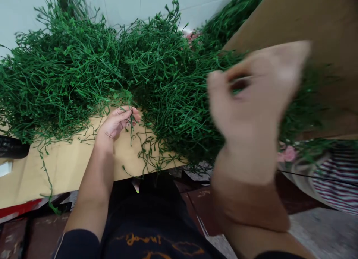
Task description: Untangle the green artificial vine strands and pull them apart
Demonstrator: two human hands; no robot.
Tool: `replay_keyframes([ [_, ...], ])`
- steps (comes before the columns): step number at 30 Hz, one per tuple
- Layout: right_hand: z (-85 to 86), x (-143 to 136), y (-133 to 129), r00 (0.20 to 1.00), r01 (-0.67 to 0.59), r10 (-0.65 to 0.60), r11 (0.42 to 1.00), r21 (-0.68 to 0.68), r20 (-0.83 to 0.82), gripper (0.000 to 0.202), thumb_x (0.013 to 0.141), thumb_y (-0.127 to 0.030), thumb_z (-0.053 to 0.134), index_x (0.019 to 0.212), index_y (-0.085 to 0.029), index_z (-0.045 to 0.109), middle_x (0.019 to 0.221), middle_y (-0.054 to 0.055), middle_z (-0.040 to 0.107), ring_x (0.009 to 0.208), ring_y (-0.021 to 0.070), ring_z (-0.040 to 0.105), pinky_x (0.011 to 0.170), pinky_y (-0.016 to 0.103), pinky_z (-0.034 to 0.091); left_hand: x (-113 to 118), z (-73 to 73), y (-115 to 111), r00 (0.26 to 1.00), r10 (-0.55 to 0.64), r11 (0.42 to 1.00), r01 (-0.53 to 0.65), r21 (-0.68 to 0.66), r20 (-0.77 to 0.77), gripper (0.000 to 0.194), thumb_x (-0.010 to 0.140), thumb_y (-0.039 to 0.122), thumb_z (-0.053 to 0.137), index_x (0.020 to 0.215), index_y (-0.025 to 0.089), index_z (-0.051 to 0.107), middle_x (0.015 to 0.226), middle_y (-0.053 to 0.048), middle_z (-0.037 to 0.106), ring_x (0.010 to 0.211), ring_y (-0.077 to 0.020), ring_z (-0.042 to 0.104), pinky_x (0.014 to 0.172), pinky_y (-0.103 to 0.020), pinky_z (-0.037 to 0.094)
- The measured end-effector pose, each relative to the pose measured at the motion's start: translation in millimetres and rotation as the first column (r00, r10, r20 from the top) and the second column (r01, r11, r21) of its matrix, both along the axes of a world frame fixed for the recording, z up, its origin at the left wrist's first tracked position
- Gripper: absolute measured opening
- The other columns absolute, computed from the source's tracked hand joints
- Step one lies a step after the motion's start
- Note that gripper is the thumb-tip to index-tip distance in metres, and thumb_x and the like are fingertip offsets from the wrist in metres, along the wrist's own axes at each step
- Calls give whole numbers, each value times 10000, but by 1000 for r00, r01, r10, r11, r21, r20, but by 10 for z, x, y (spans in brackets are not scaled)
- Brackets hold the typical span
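Note:
Near the board's middle, my left hand (120, 121) is closed, thumb against fingers, on a thin green artificial plant stem (131, 126). Its palm side faces up, beside a large heap of the same tangled green stems (170, 84) with small budded tips. My right hand (257, 87) is raised over the right part of the heap and smeared by motion. A gap shows near its thumb, but its fingers are too blurred to tell whether they hold anything. Several loose stems (148, 151) lie on the tan cardboard (67, 166) in front of me.
A large brown cardboard panel (307, 24) leans at the upper right. A black cylindrical object (12, 147) lies at the left edge. Pink flowers (289, 153) and striped cloth (338, 177) are at the lower right. A tiled wall (128, 5) stands behind the heap.

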State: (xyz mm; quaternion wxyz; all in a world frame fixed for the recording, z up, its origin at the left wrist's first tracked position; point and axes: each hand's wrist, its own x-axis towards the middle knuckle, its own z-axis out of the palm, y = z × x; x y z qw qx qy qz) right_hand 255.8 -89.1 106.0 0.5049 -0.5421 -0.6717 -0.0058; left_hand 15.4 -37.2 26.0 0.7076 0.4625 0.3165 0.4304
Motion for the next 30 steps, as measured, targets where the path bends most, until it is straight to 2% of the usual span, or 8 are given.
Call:
replay_keyframes([
  [1, -68, -149, 75, 1000, 2, -2, 1000, -16, 30, 219, 818, -342, 530, 670, -197, 458, 824, 61, 477, 1056, 269, 444, 922, 519, 338, -11, -1, -7, 1000, -24, 1000, 24, 11, -17, 159, 714, 285, 682, 770, 139, 657, 693, -38, 674, 638, -128, 633, 577, -236, 481],
  [4, -335, -603, 354, 973, -227, 214, 952, -207, -84, 226, 781, -388, 586, 804, -166, 549, 901, 84, 541, 893, 215, 550, 810, 444, 458, -58, -14, -23, 992, -105, 994, 107, 25, -69, 200, 665, 315, 726, 697, 133, 650, 635, -33, 652, 598, -124, 619, 560, -232, 464],
  [8, -635, -973, 617, 869, -487, 371, 757, -435, -326, 299, 799, -434, 552, 907, -155, 542, 800, 63, 590, 696, 164, 591, 663, 368, 496, -113, -65, 8, 972, -185, 983, 185, -12, -141, 217, 628, 317, 752, 666, 130, 650, 573, -14, 622, 544, -102, 589, 559, -226, 444],
  [11, -720, -1027, 651, 722, -684, 493, 617, -390, -485, 248, 824, -414, 505, 928, -189, 500, 731, 2, 579, 478, 80, 496, 498, 278, 434, -129, -101, 53, 945, -209, 978, 208, -29, -250, 244, 623, 329, 751, 680, 112, 656, 583, -38, 635, 566, -121, 598, 557, -238, 435],
  [16, -727, -935, 644, 809, -546, 375, 764, -343, -453, 312, 657, -378, 685, 792, -192, 474, 640, -53, 476, 549, 76, 452, 543, 257, 394, -129, -73, 69, 947, -208, 978, 209, -22, -244, 329, 635, 417, 741, 764, 123, 666, 682, -53, 666, 645, -136, 625, 586, -245, 474],
  [21, -746, -939, 584, 858, -446, 291, 831, -332, -424, 414, 615, -502, 700, 747, -206, 443, 554, -84, 406, 513, 66, 388, 523, 246, 346, -50, -44, 52, 974, 4, 1000, -1, 16, -225, 341, 585, 398, 782, 740, 129, 641, 625, -7, 625, 578, -98, 586, 541, -206, 447],
  [25, -808, -975, 561, 809, -494, 314, 821, -286, -498, 377, 718, -542, 599, 812, -213, 441, 591, -63, 477, 521, 80, 456, 514, 251, 370, 37, -23, 45, 977, 149, 988, -154, -18, -152, 272, 624, 263, 767, 779, 146, 577, 636, 27, 611, 575, -84, 583, 578, -214, 463],
  [30, -866, -953, 605, 757, -534, 301, 796, -285, -580, 240, 788, -409, 553, 871, -218, 435, 580, -66, 475, 520, 94, 478, 534, 266, 383, 56, 25, 51, 975, 209, 967, -218, -131, -80, 216, 697, 172, 666, 810, 183, 482, 661, 34, 610, 642, -118, 629, 604, -238, 488],
])
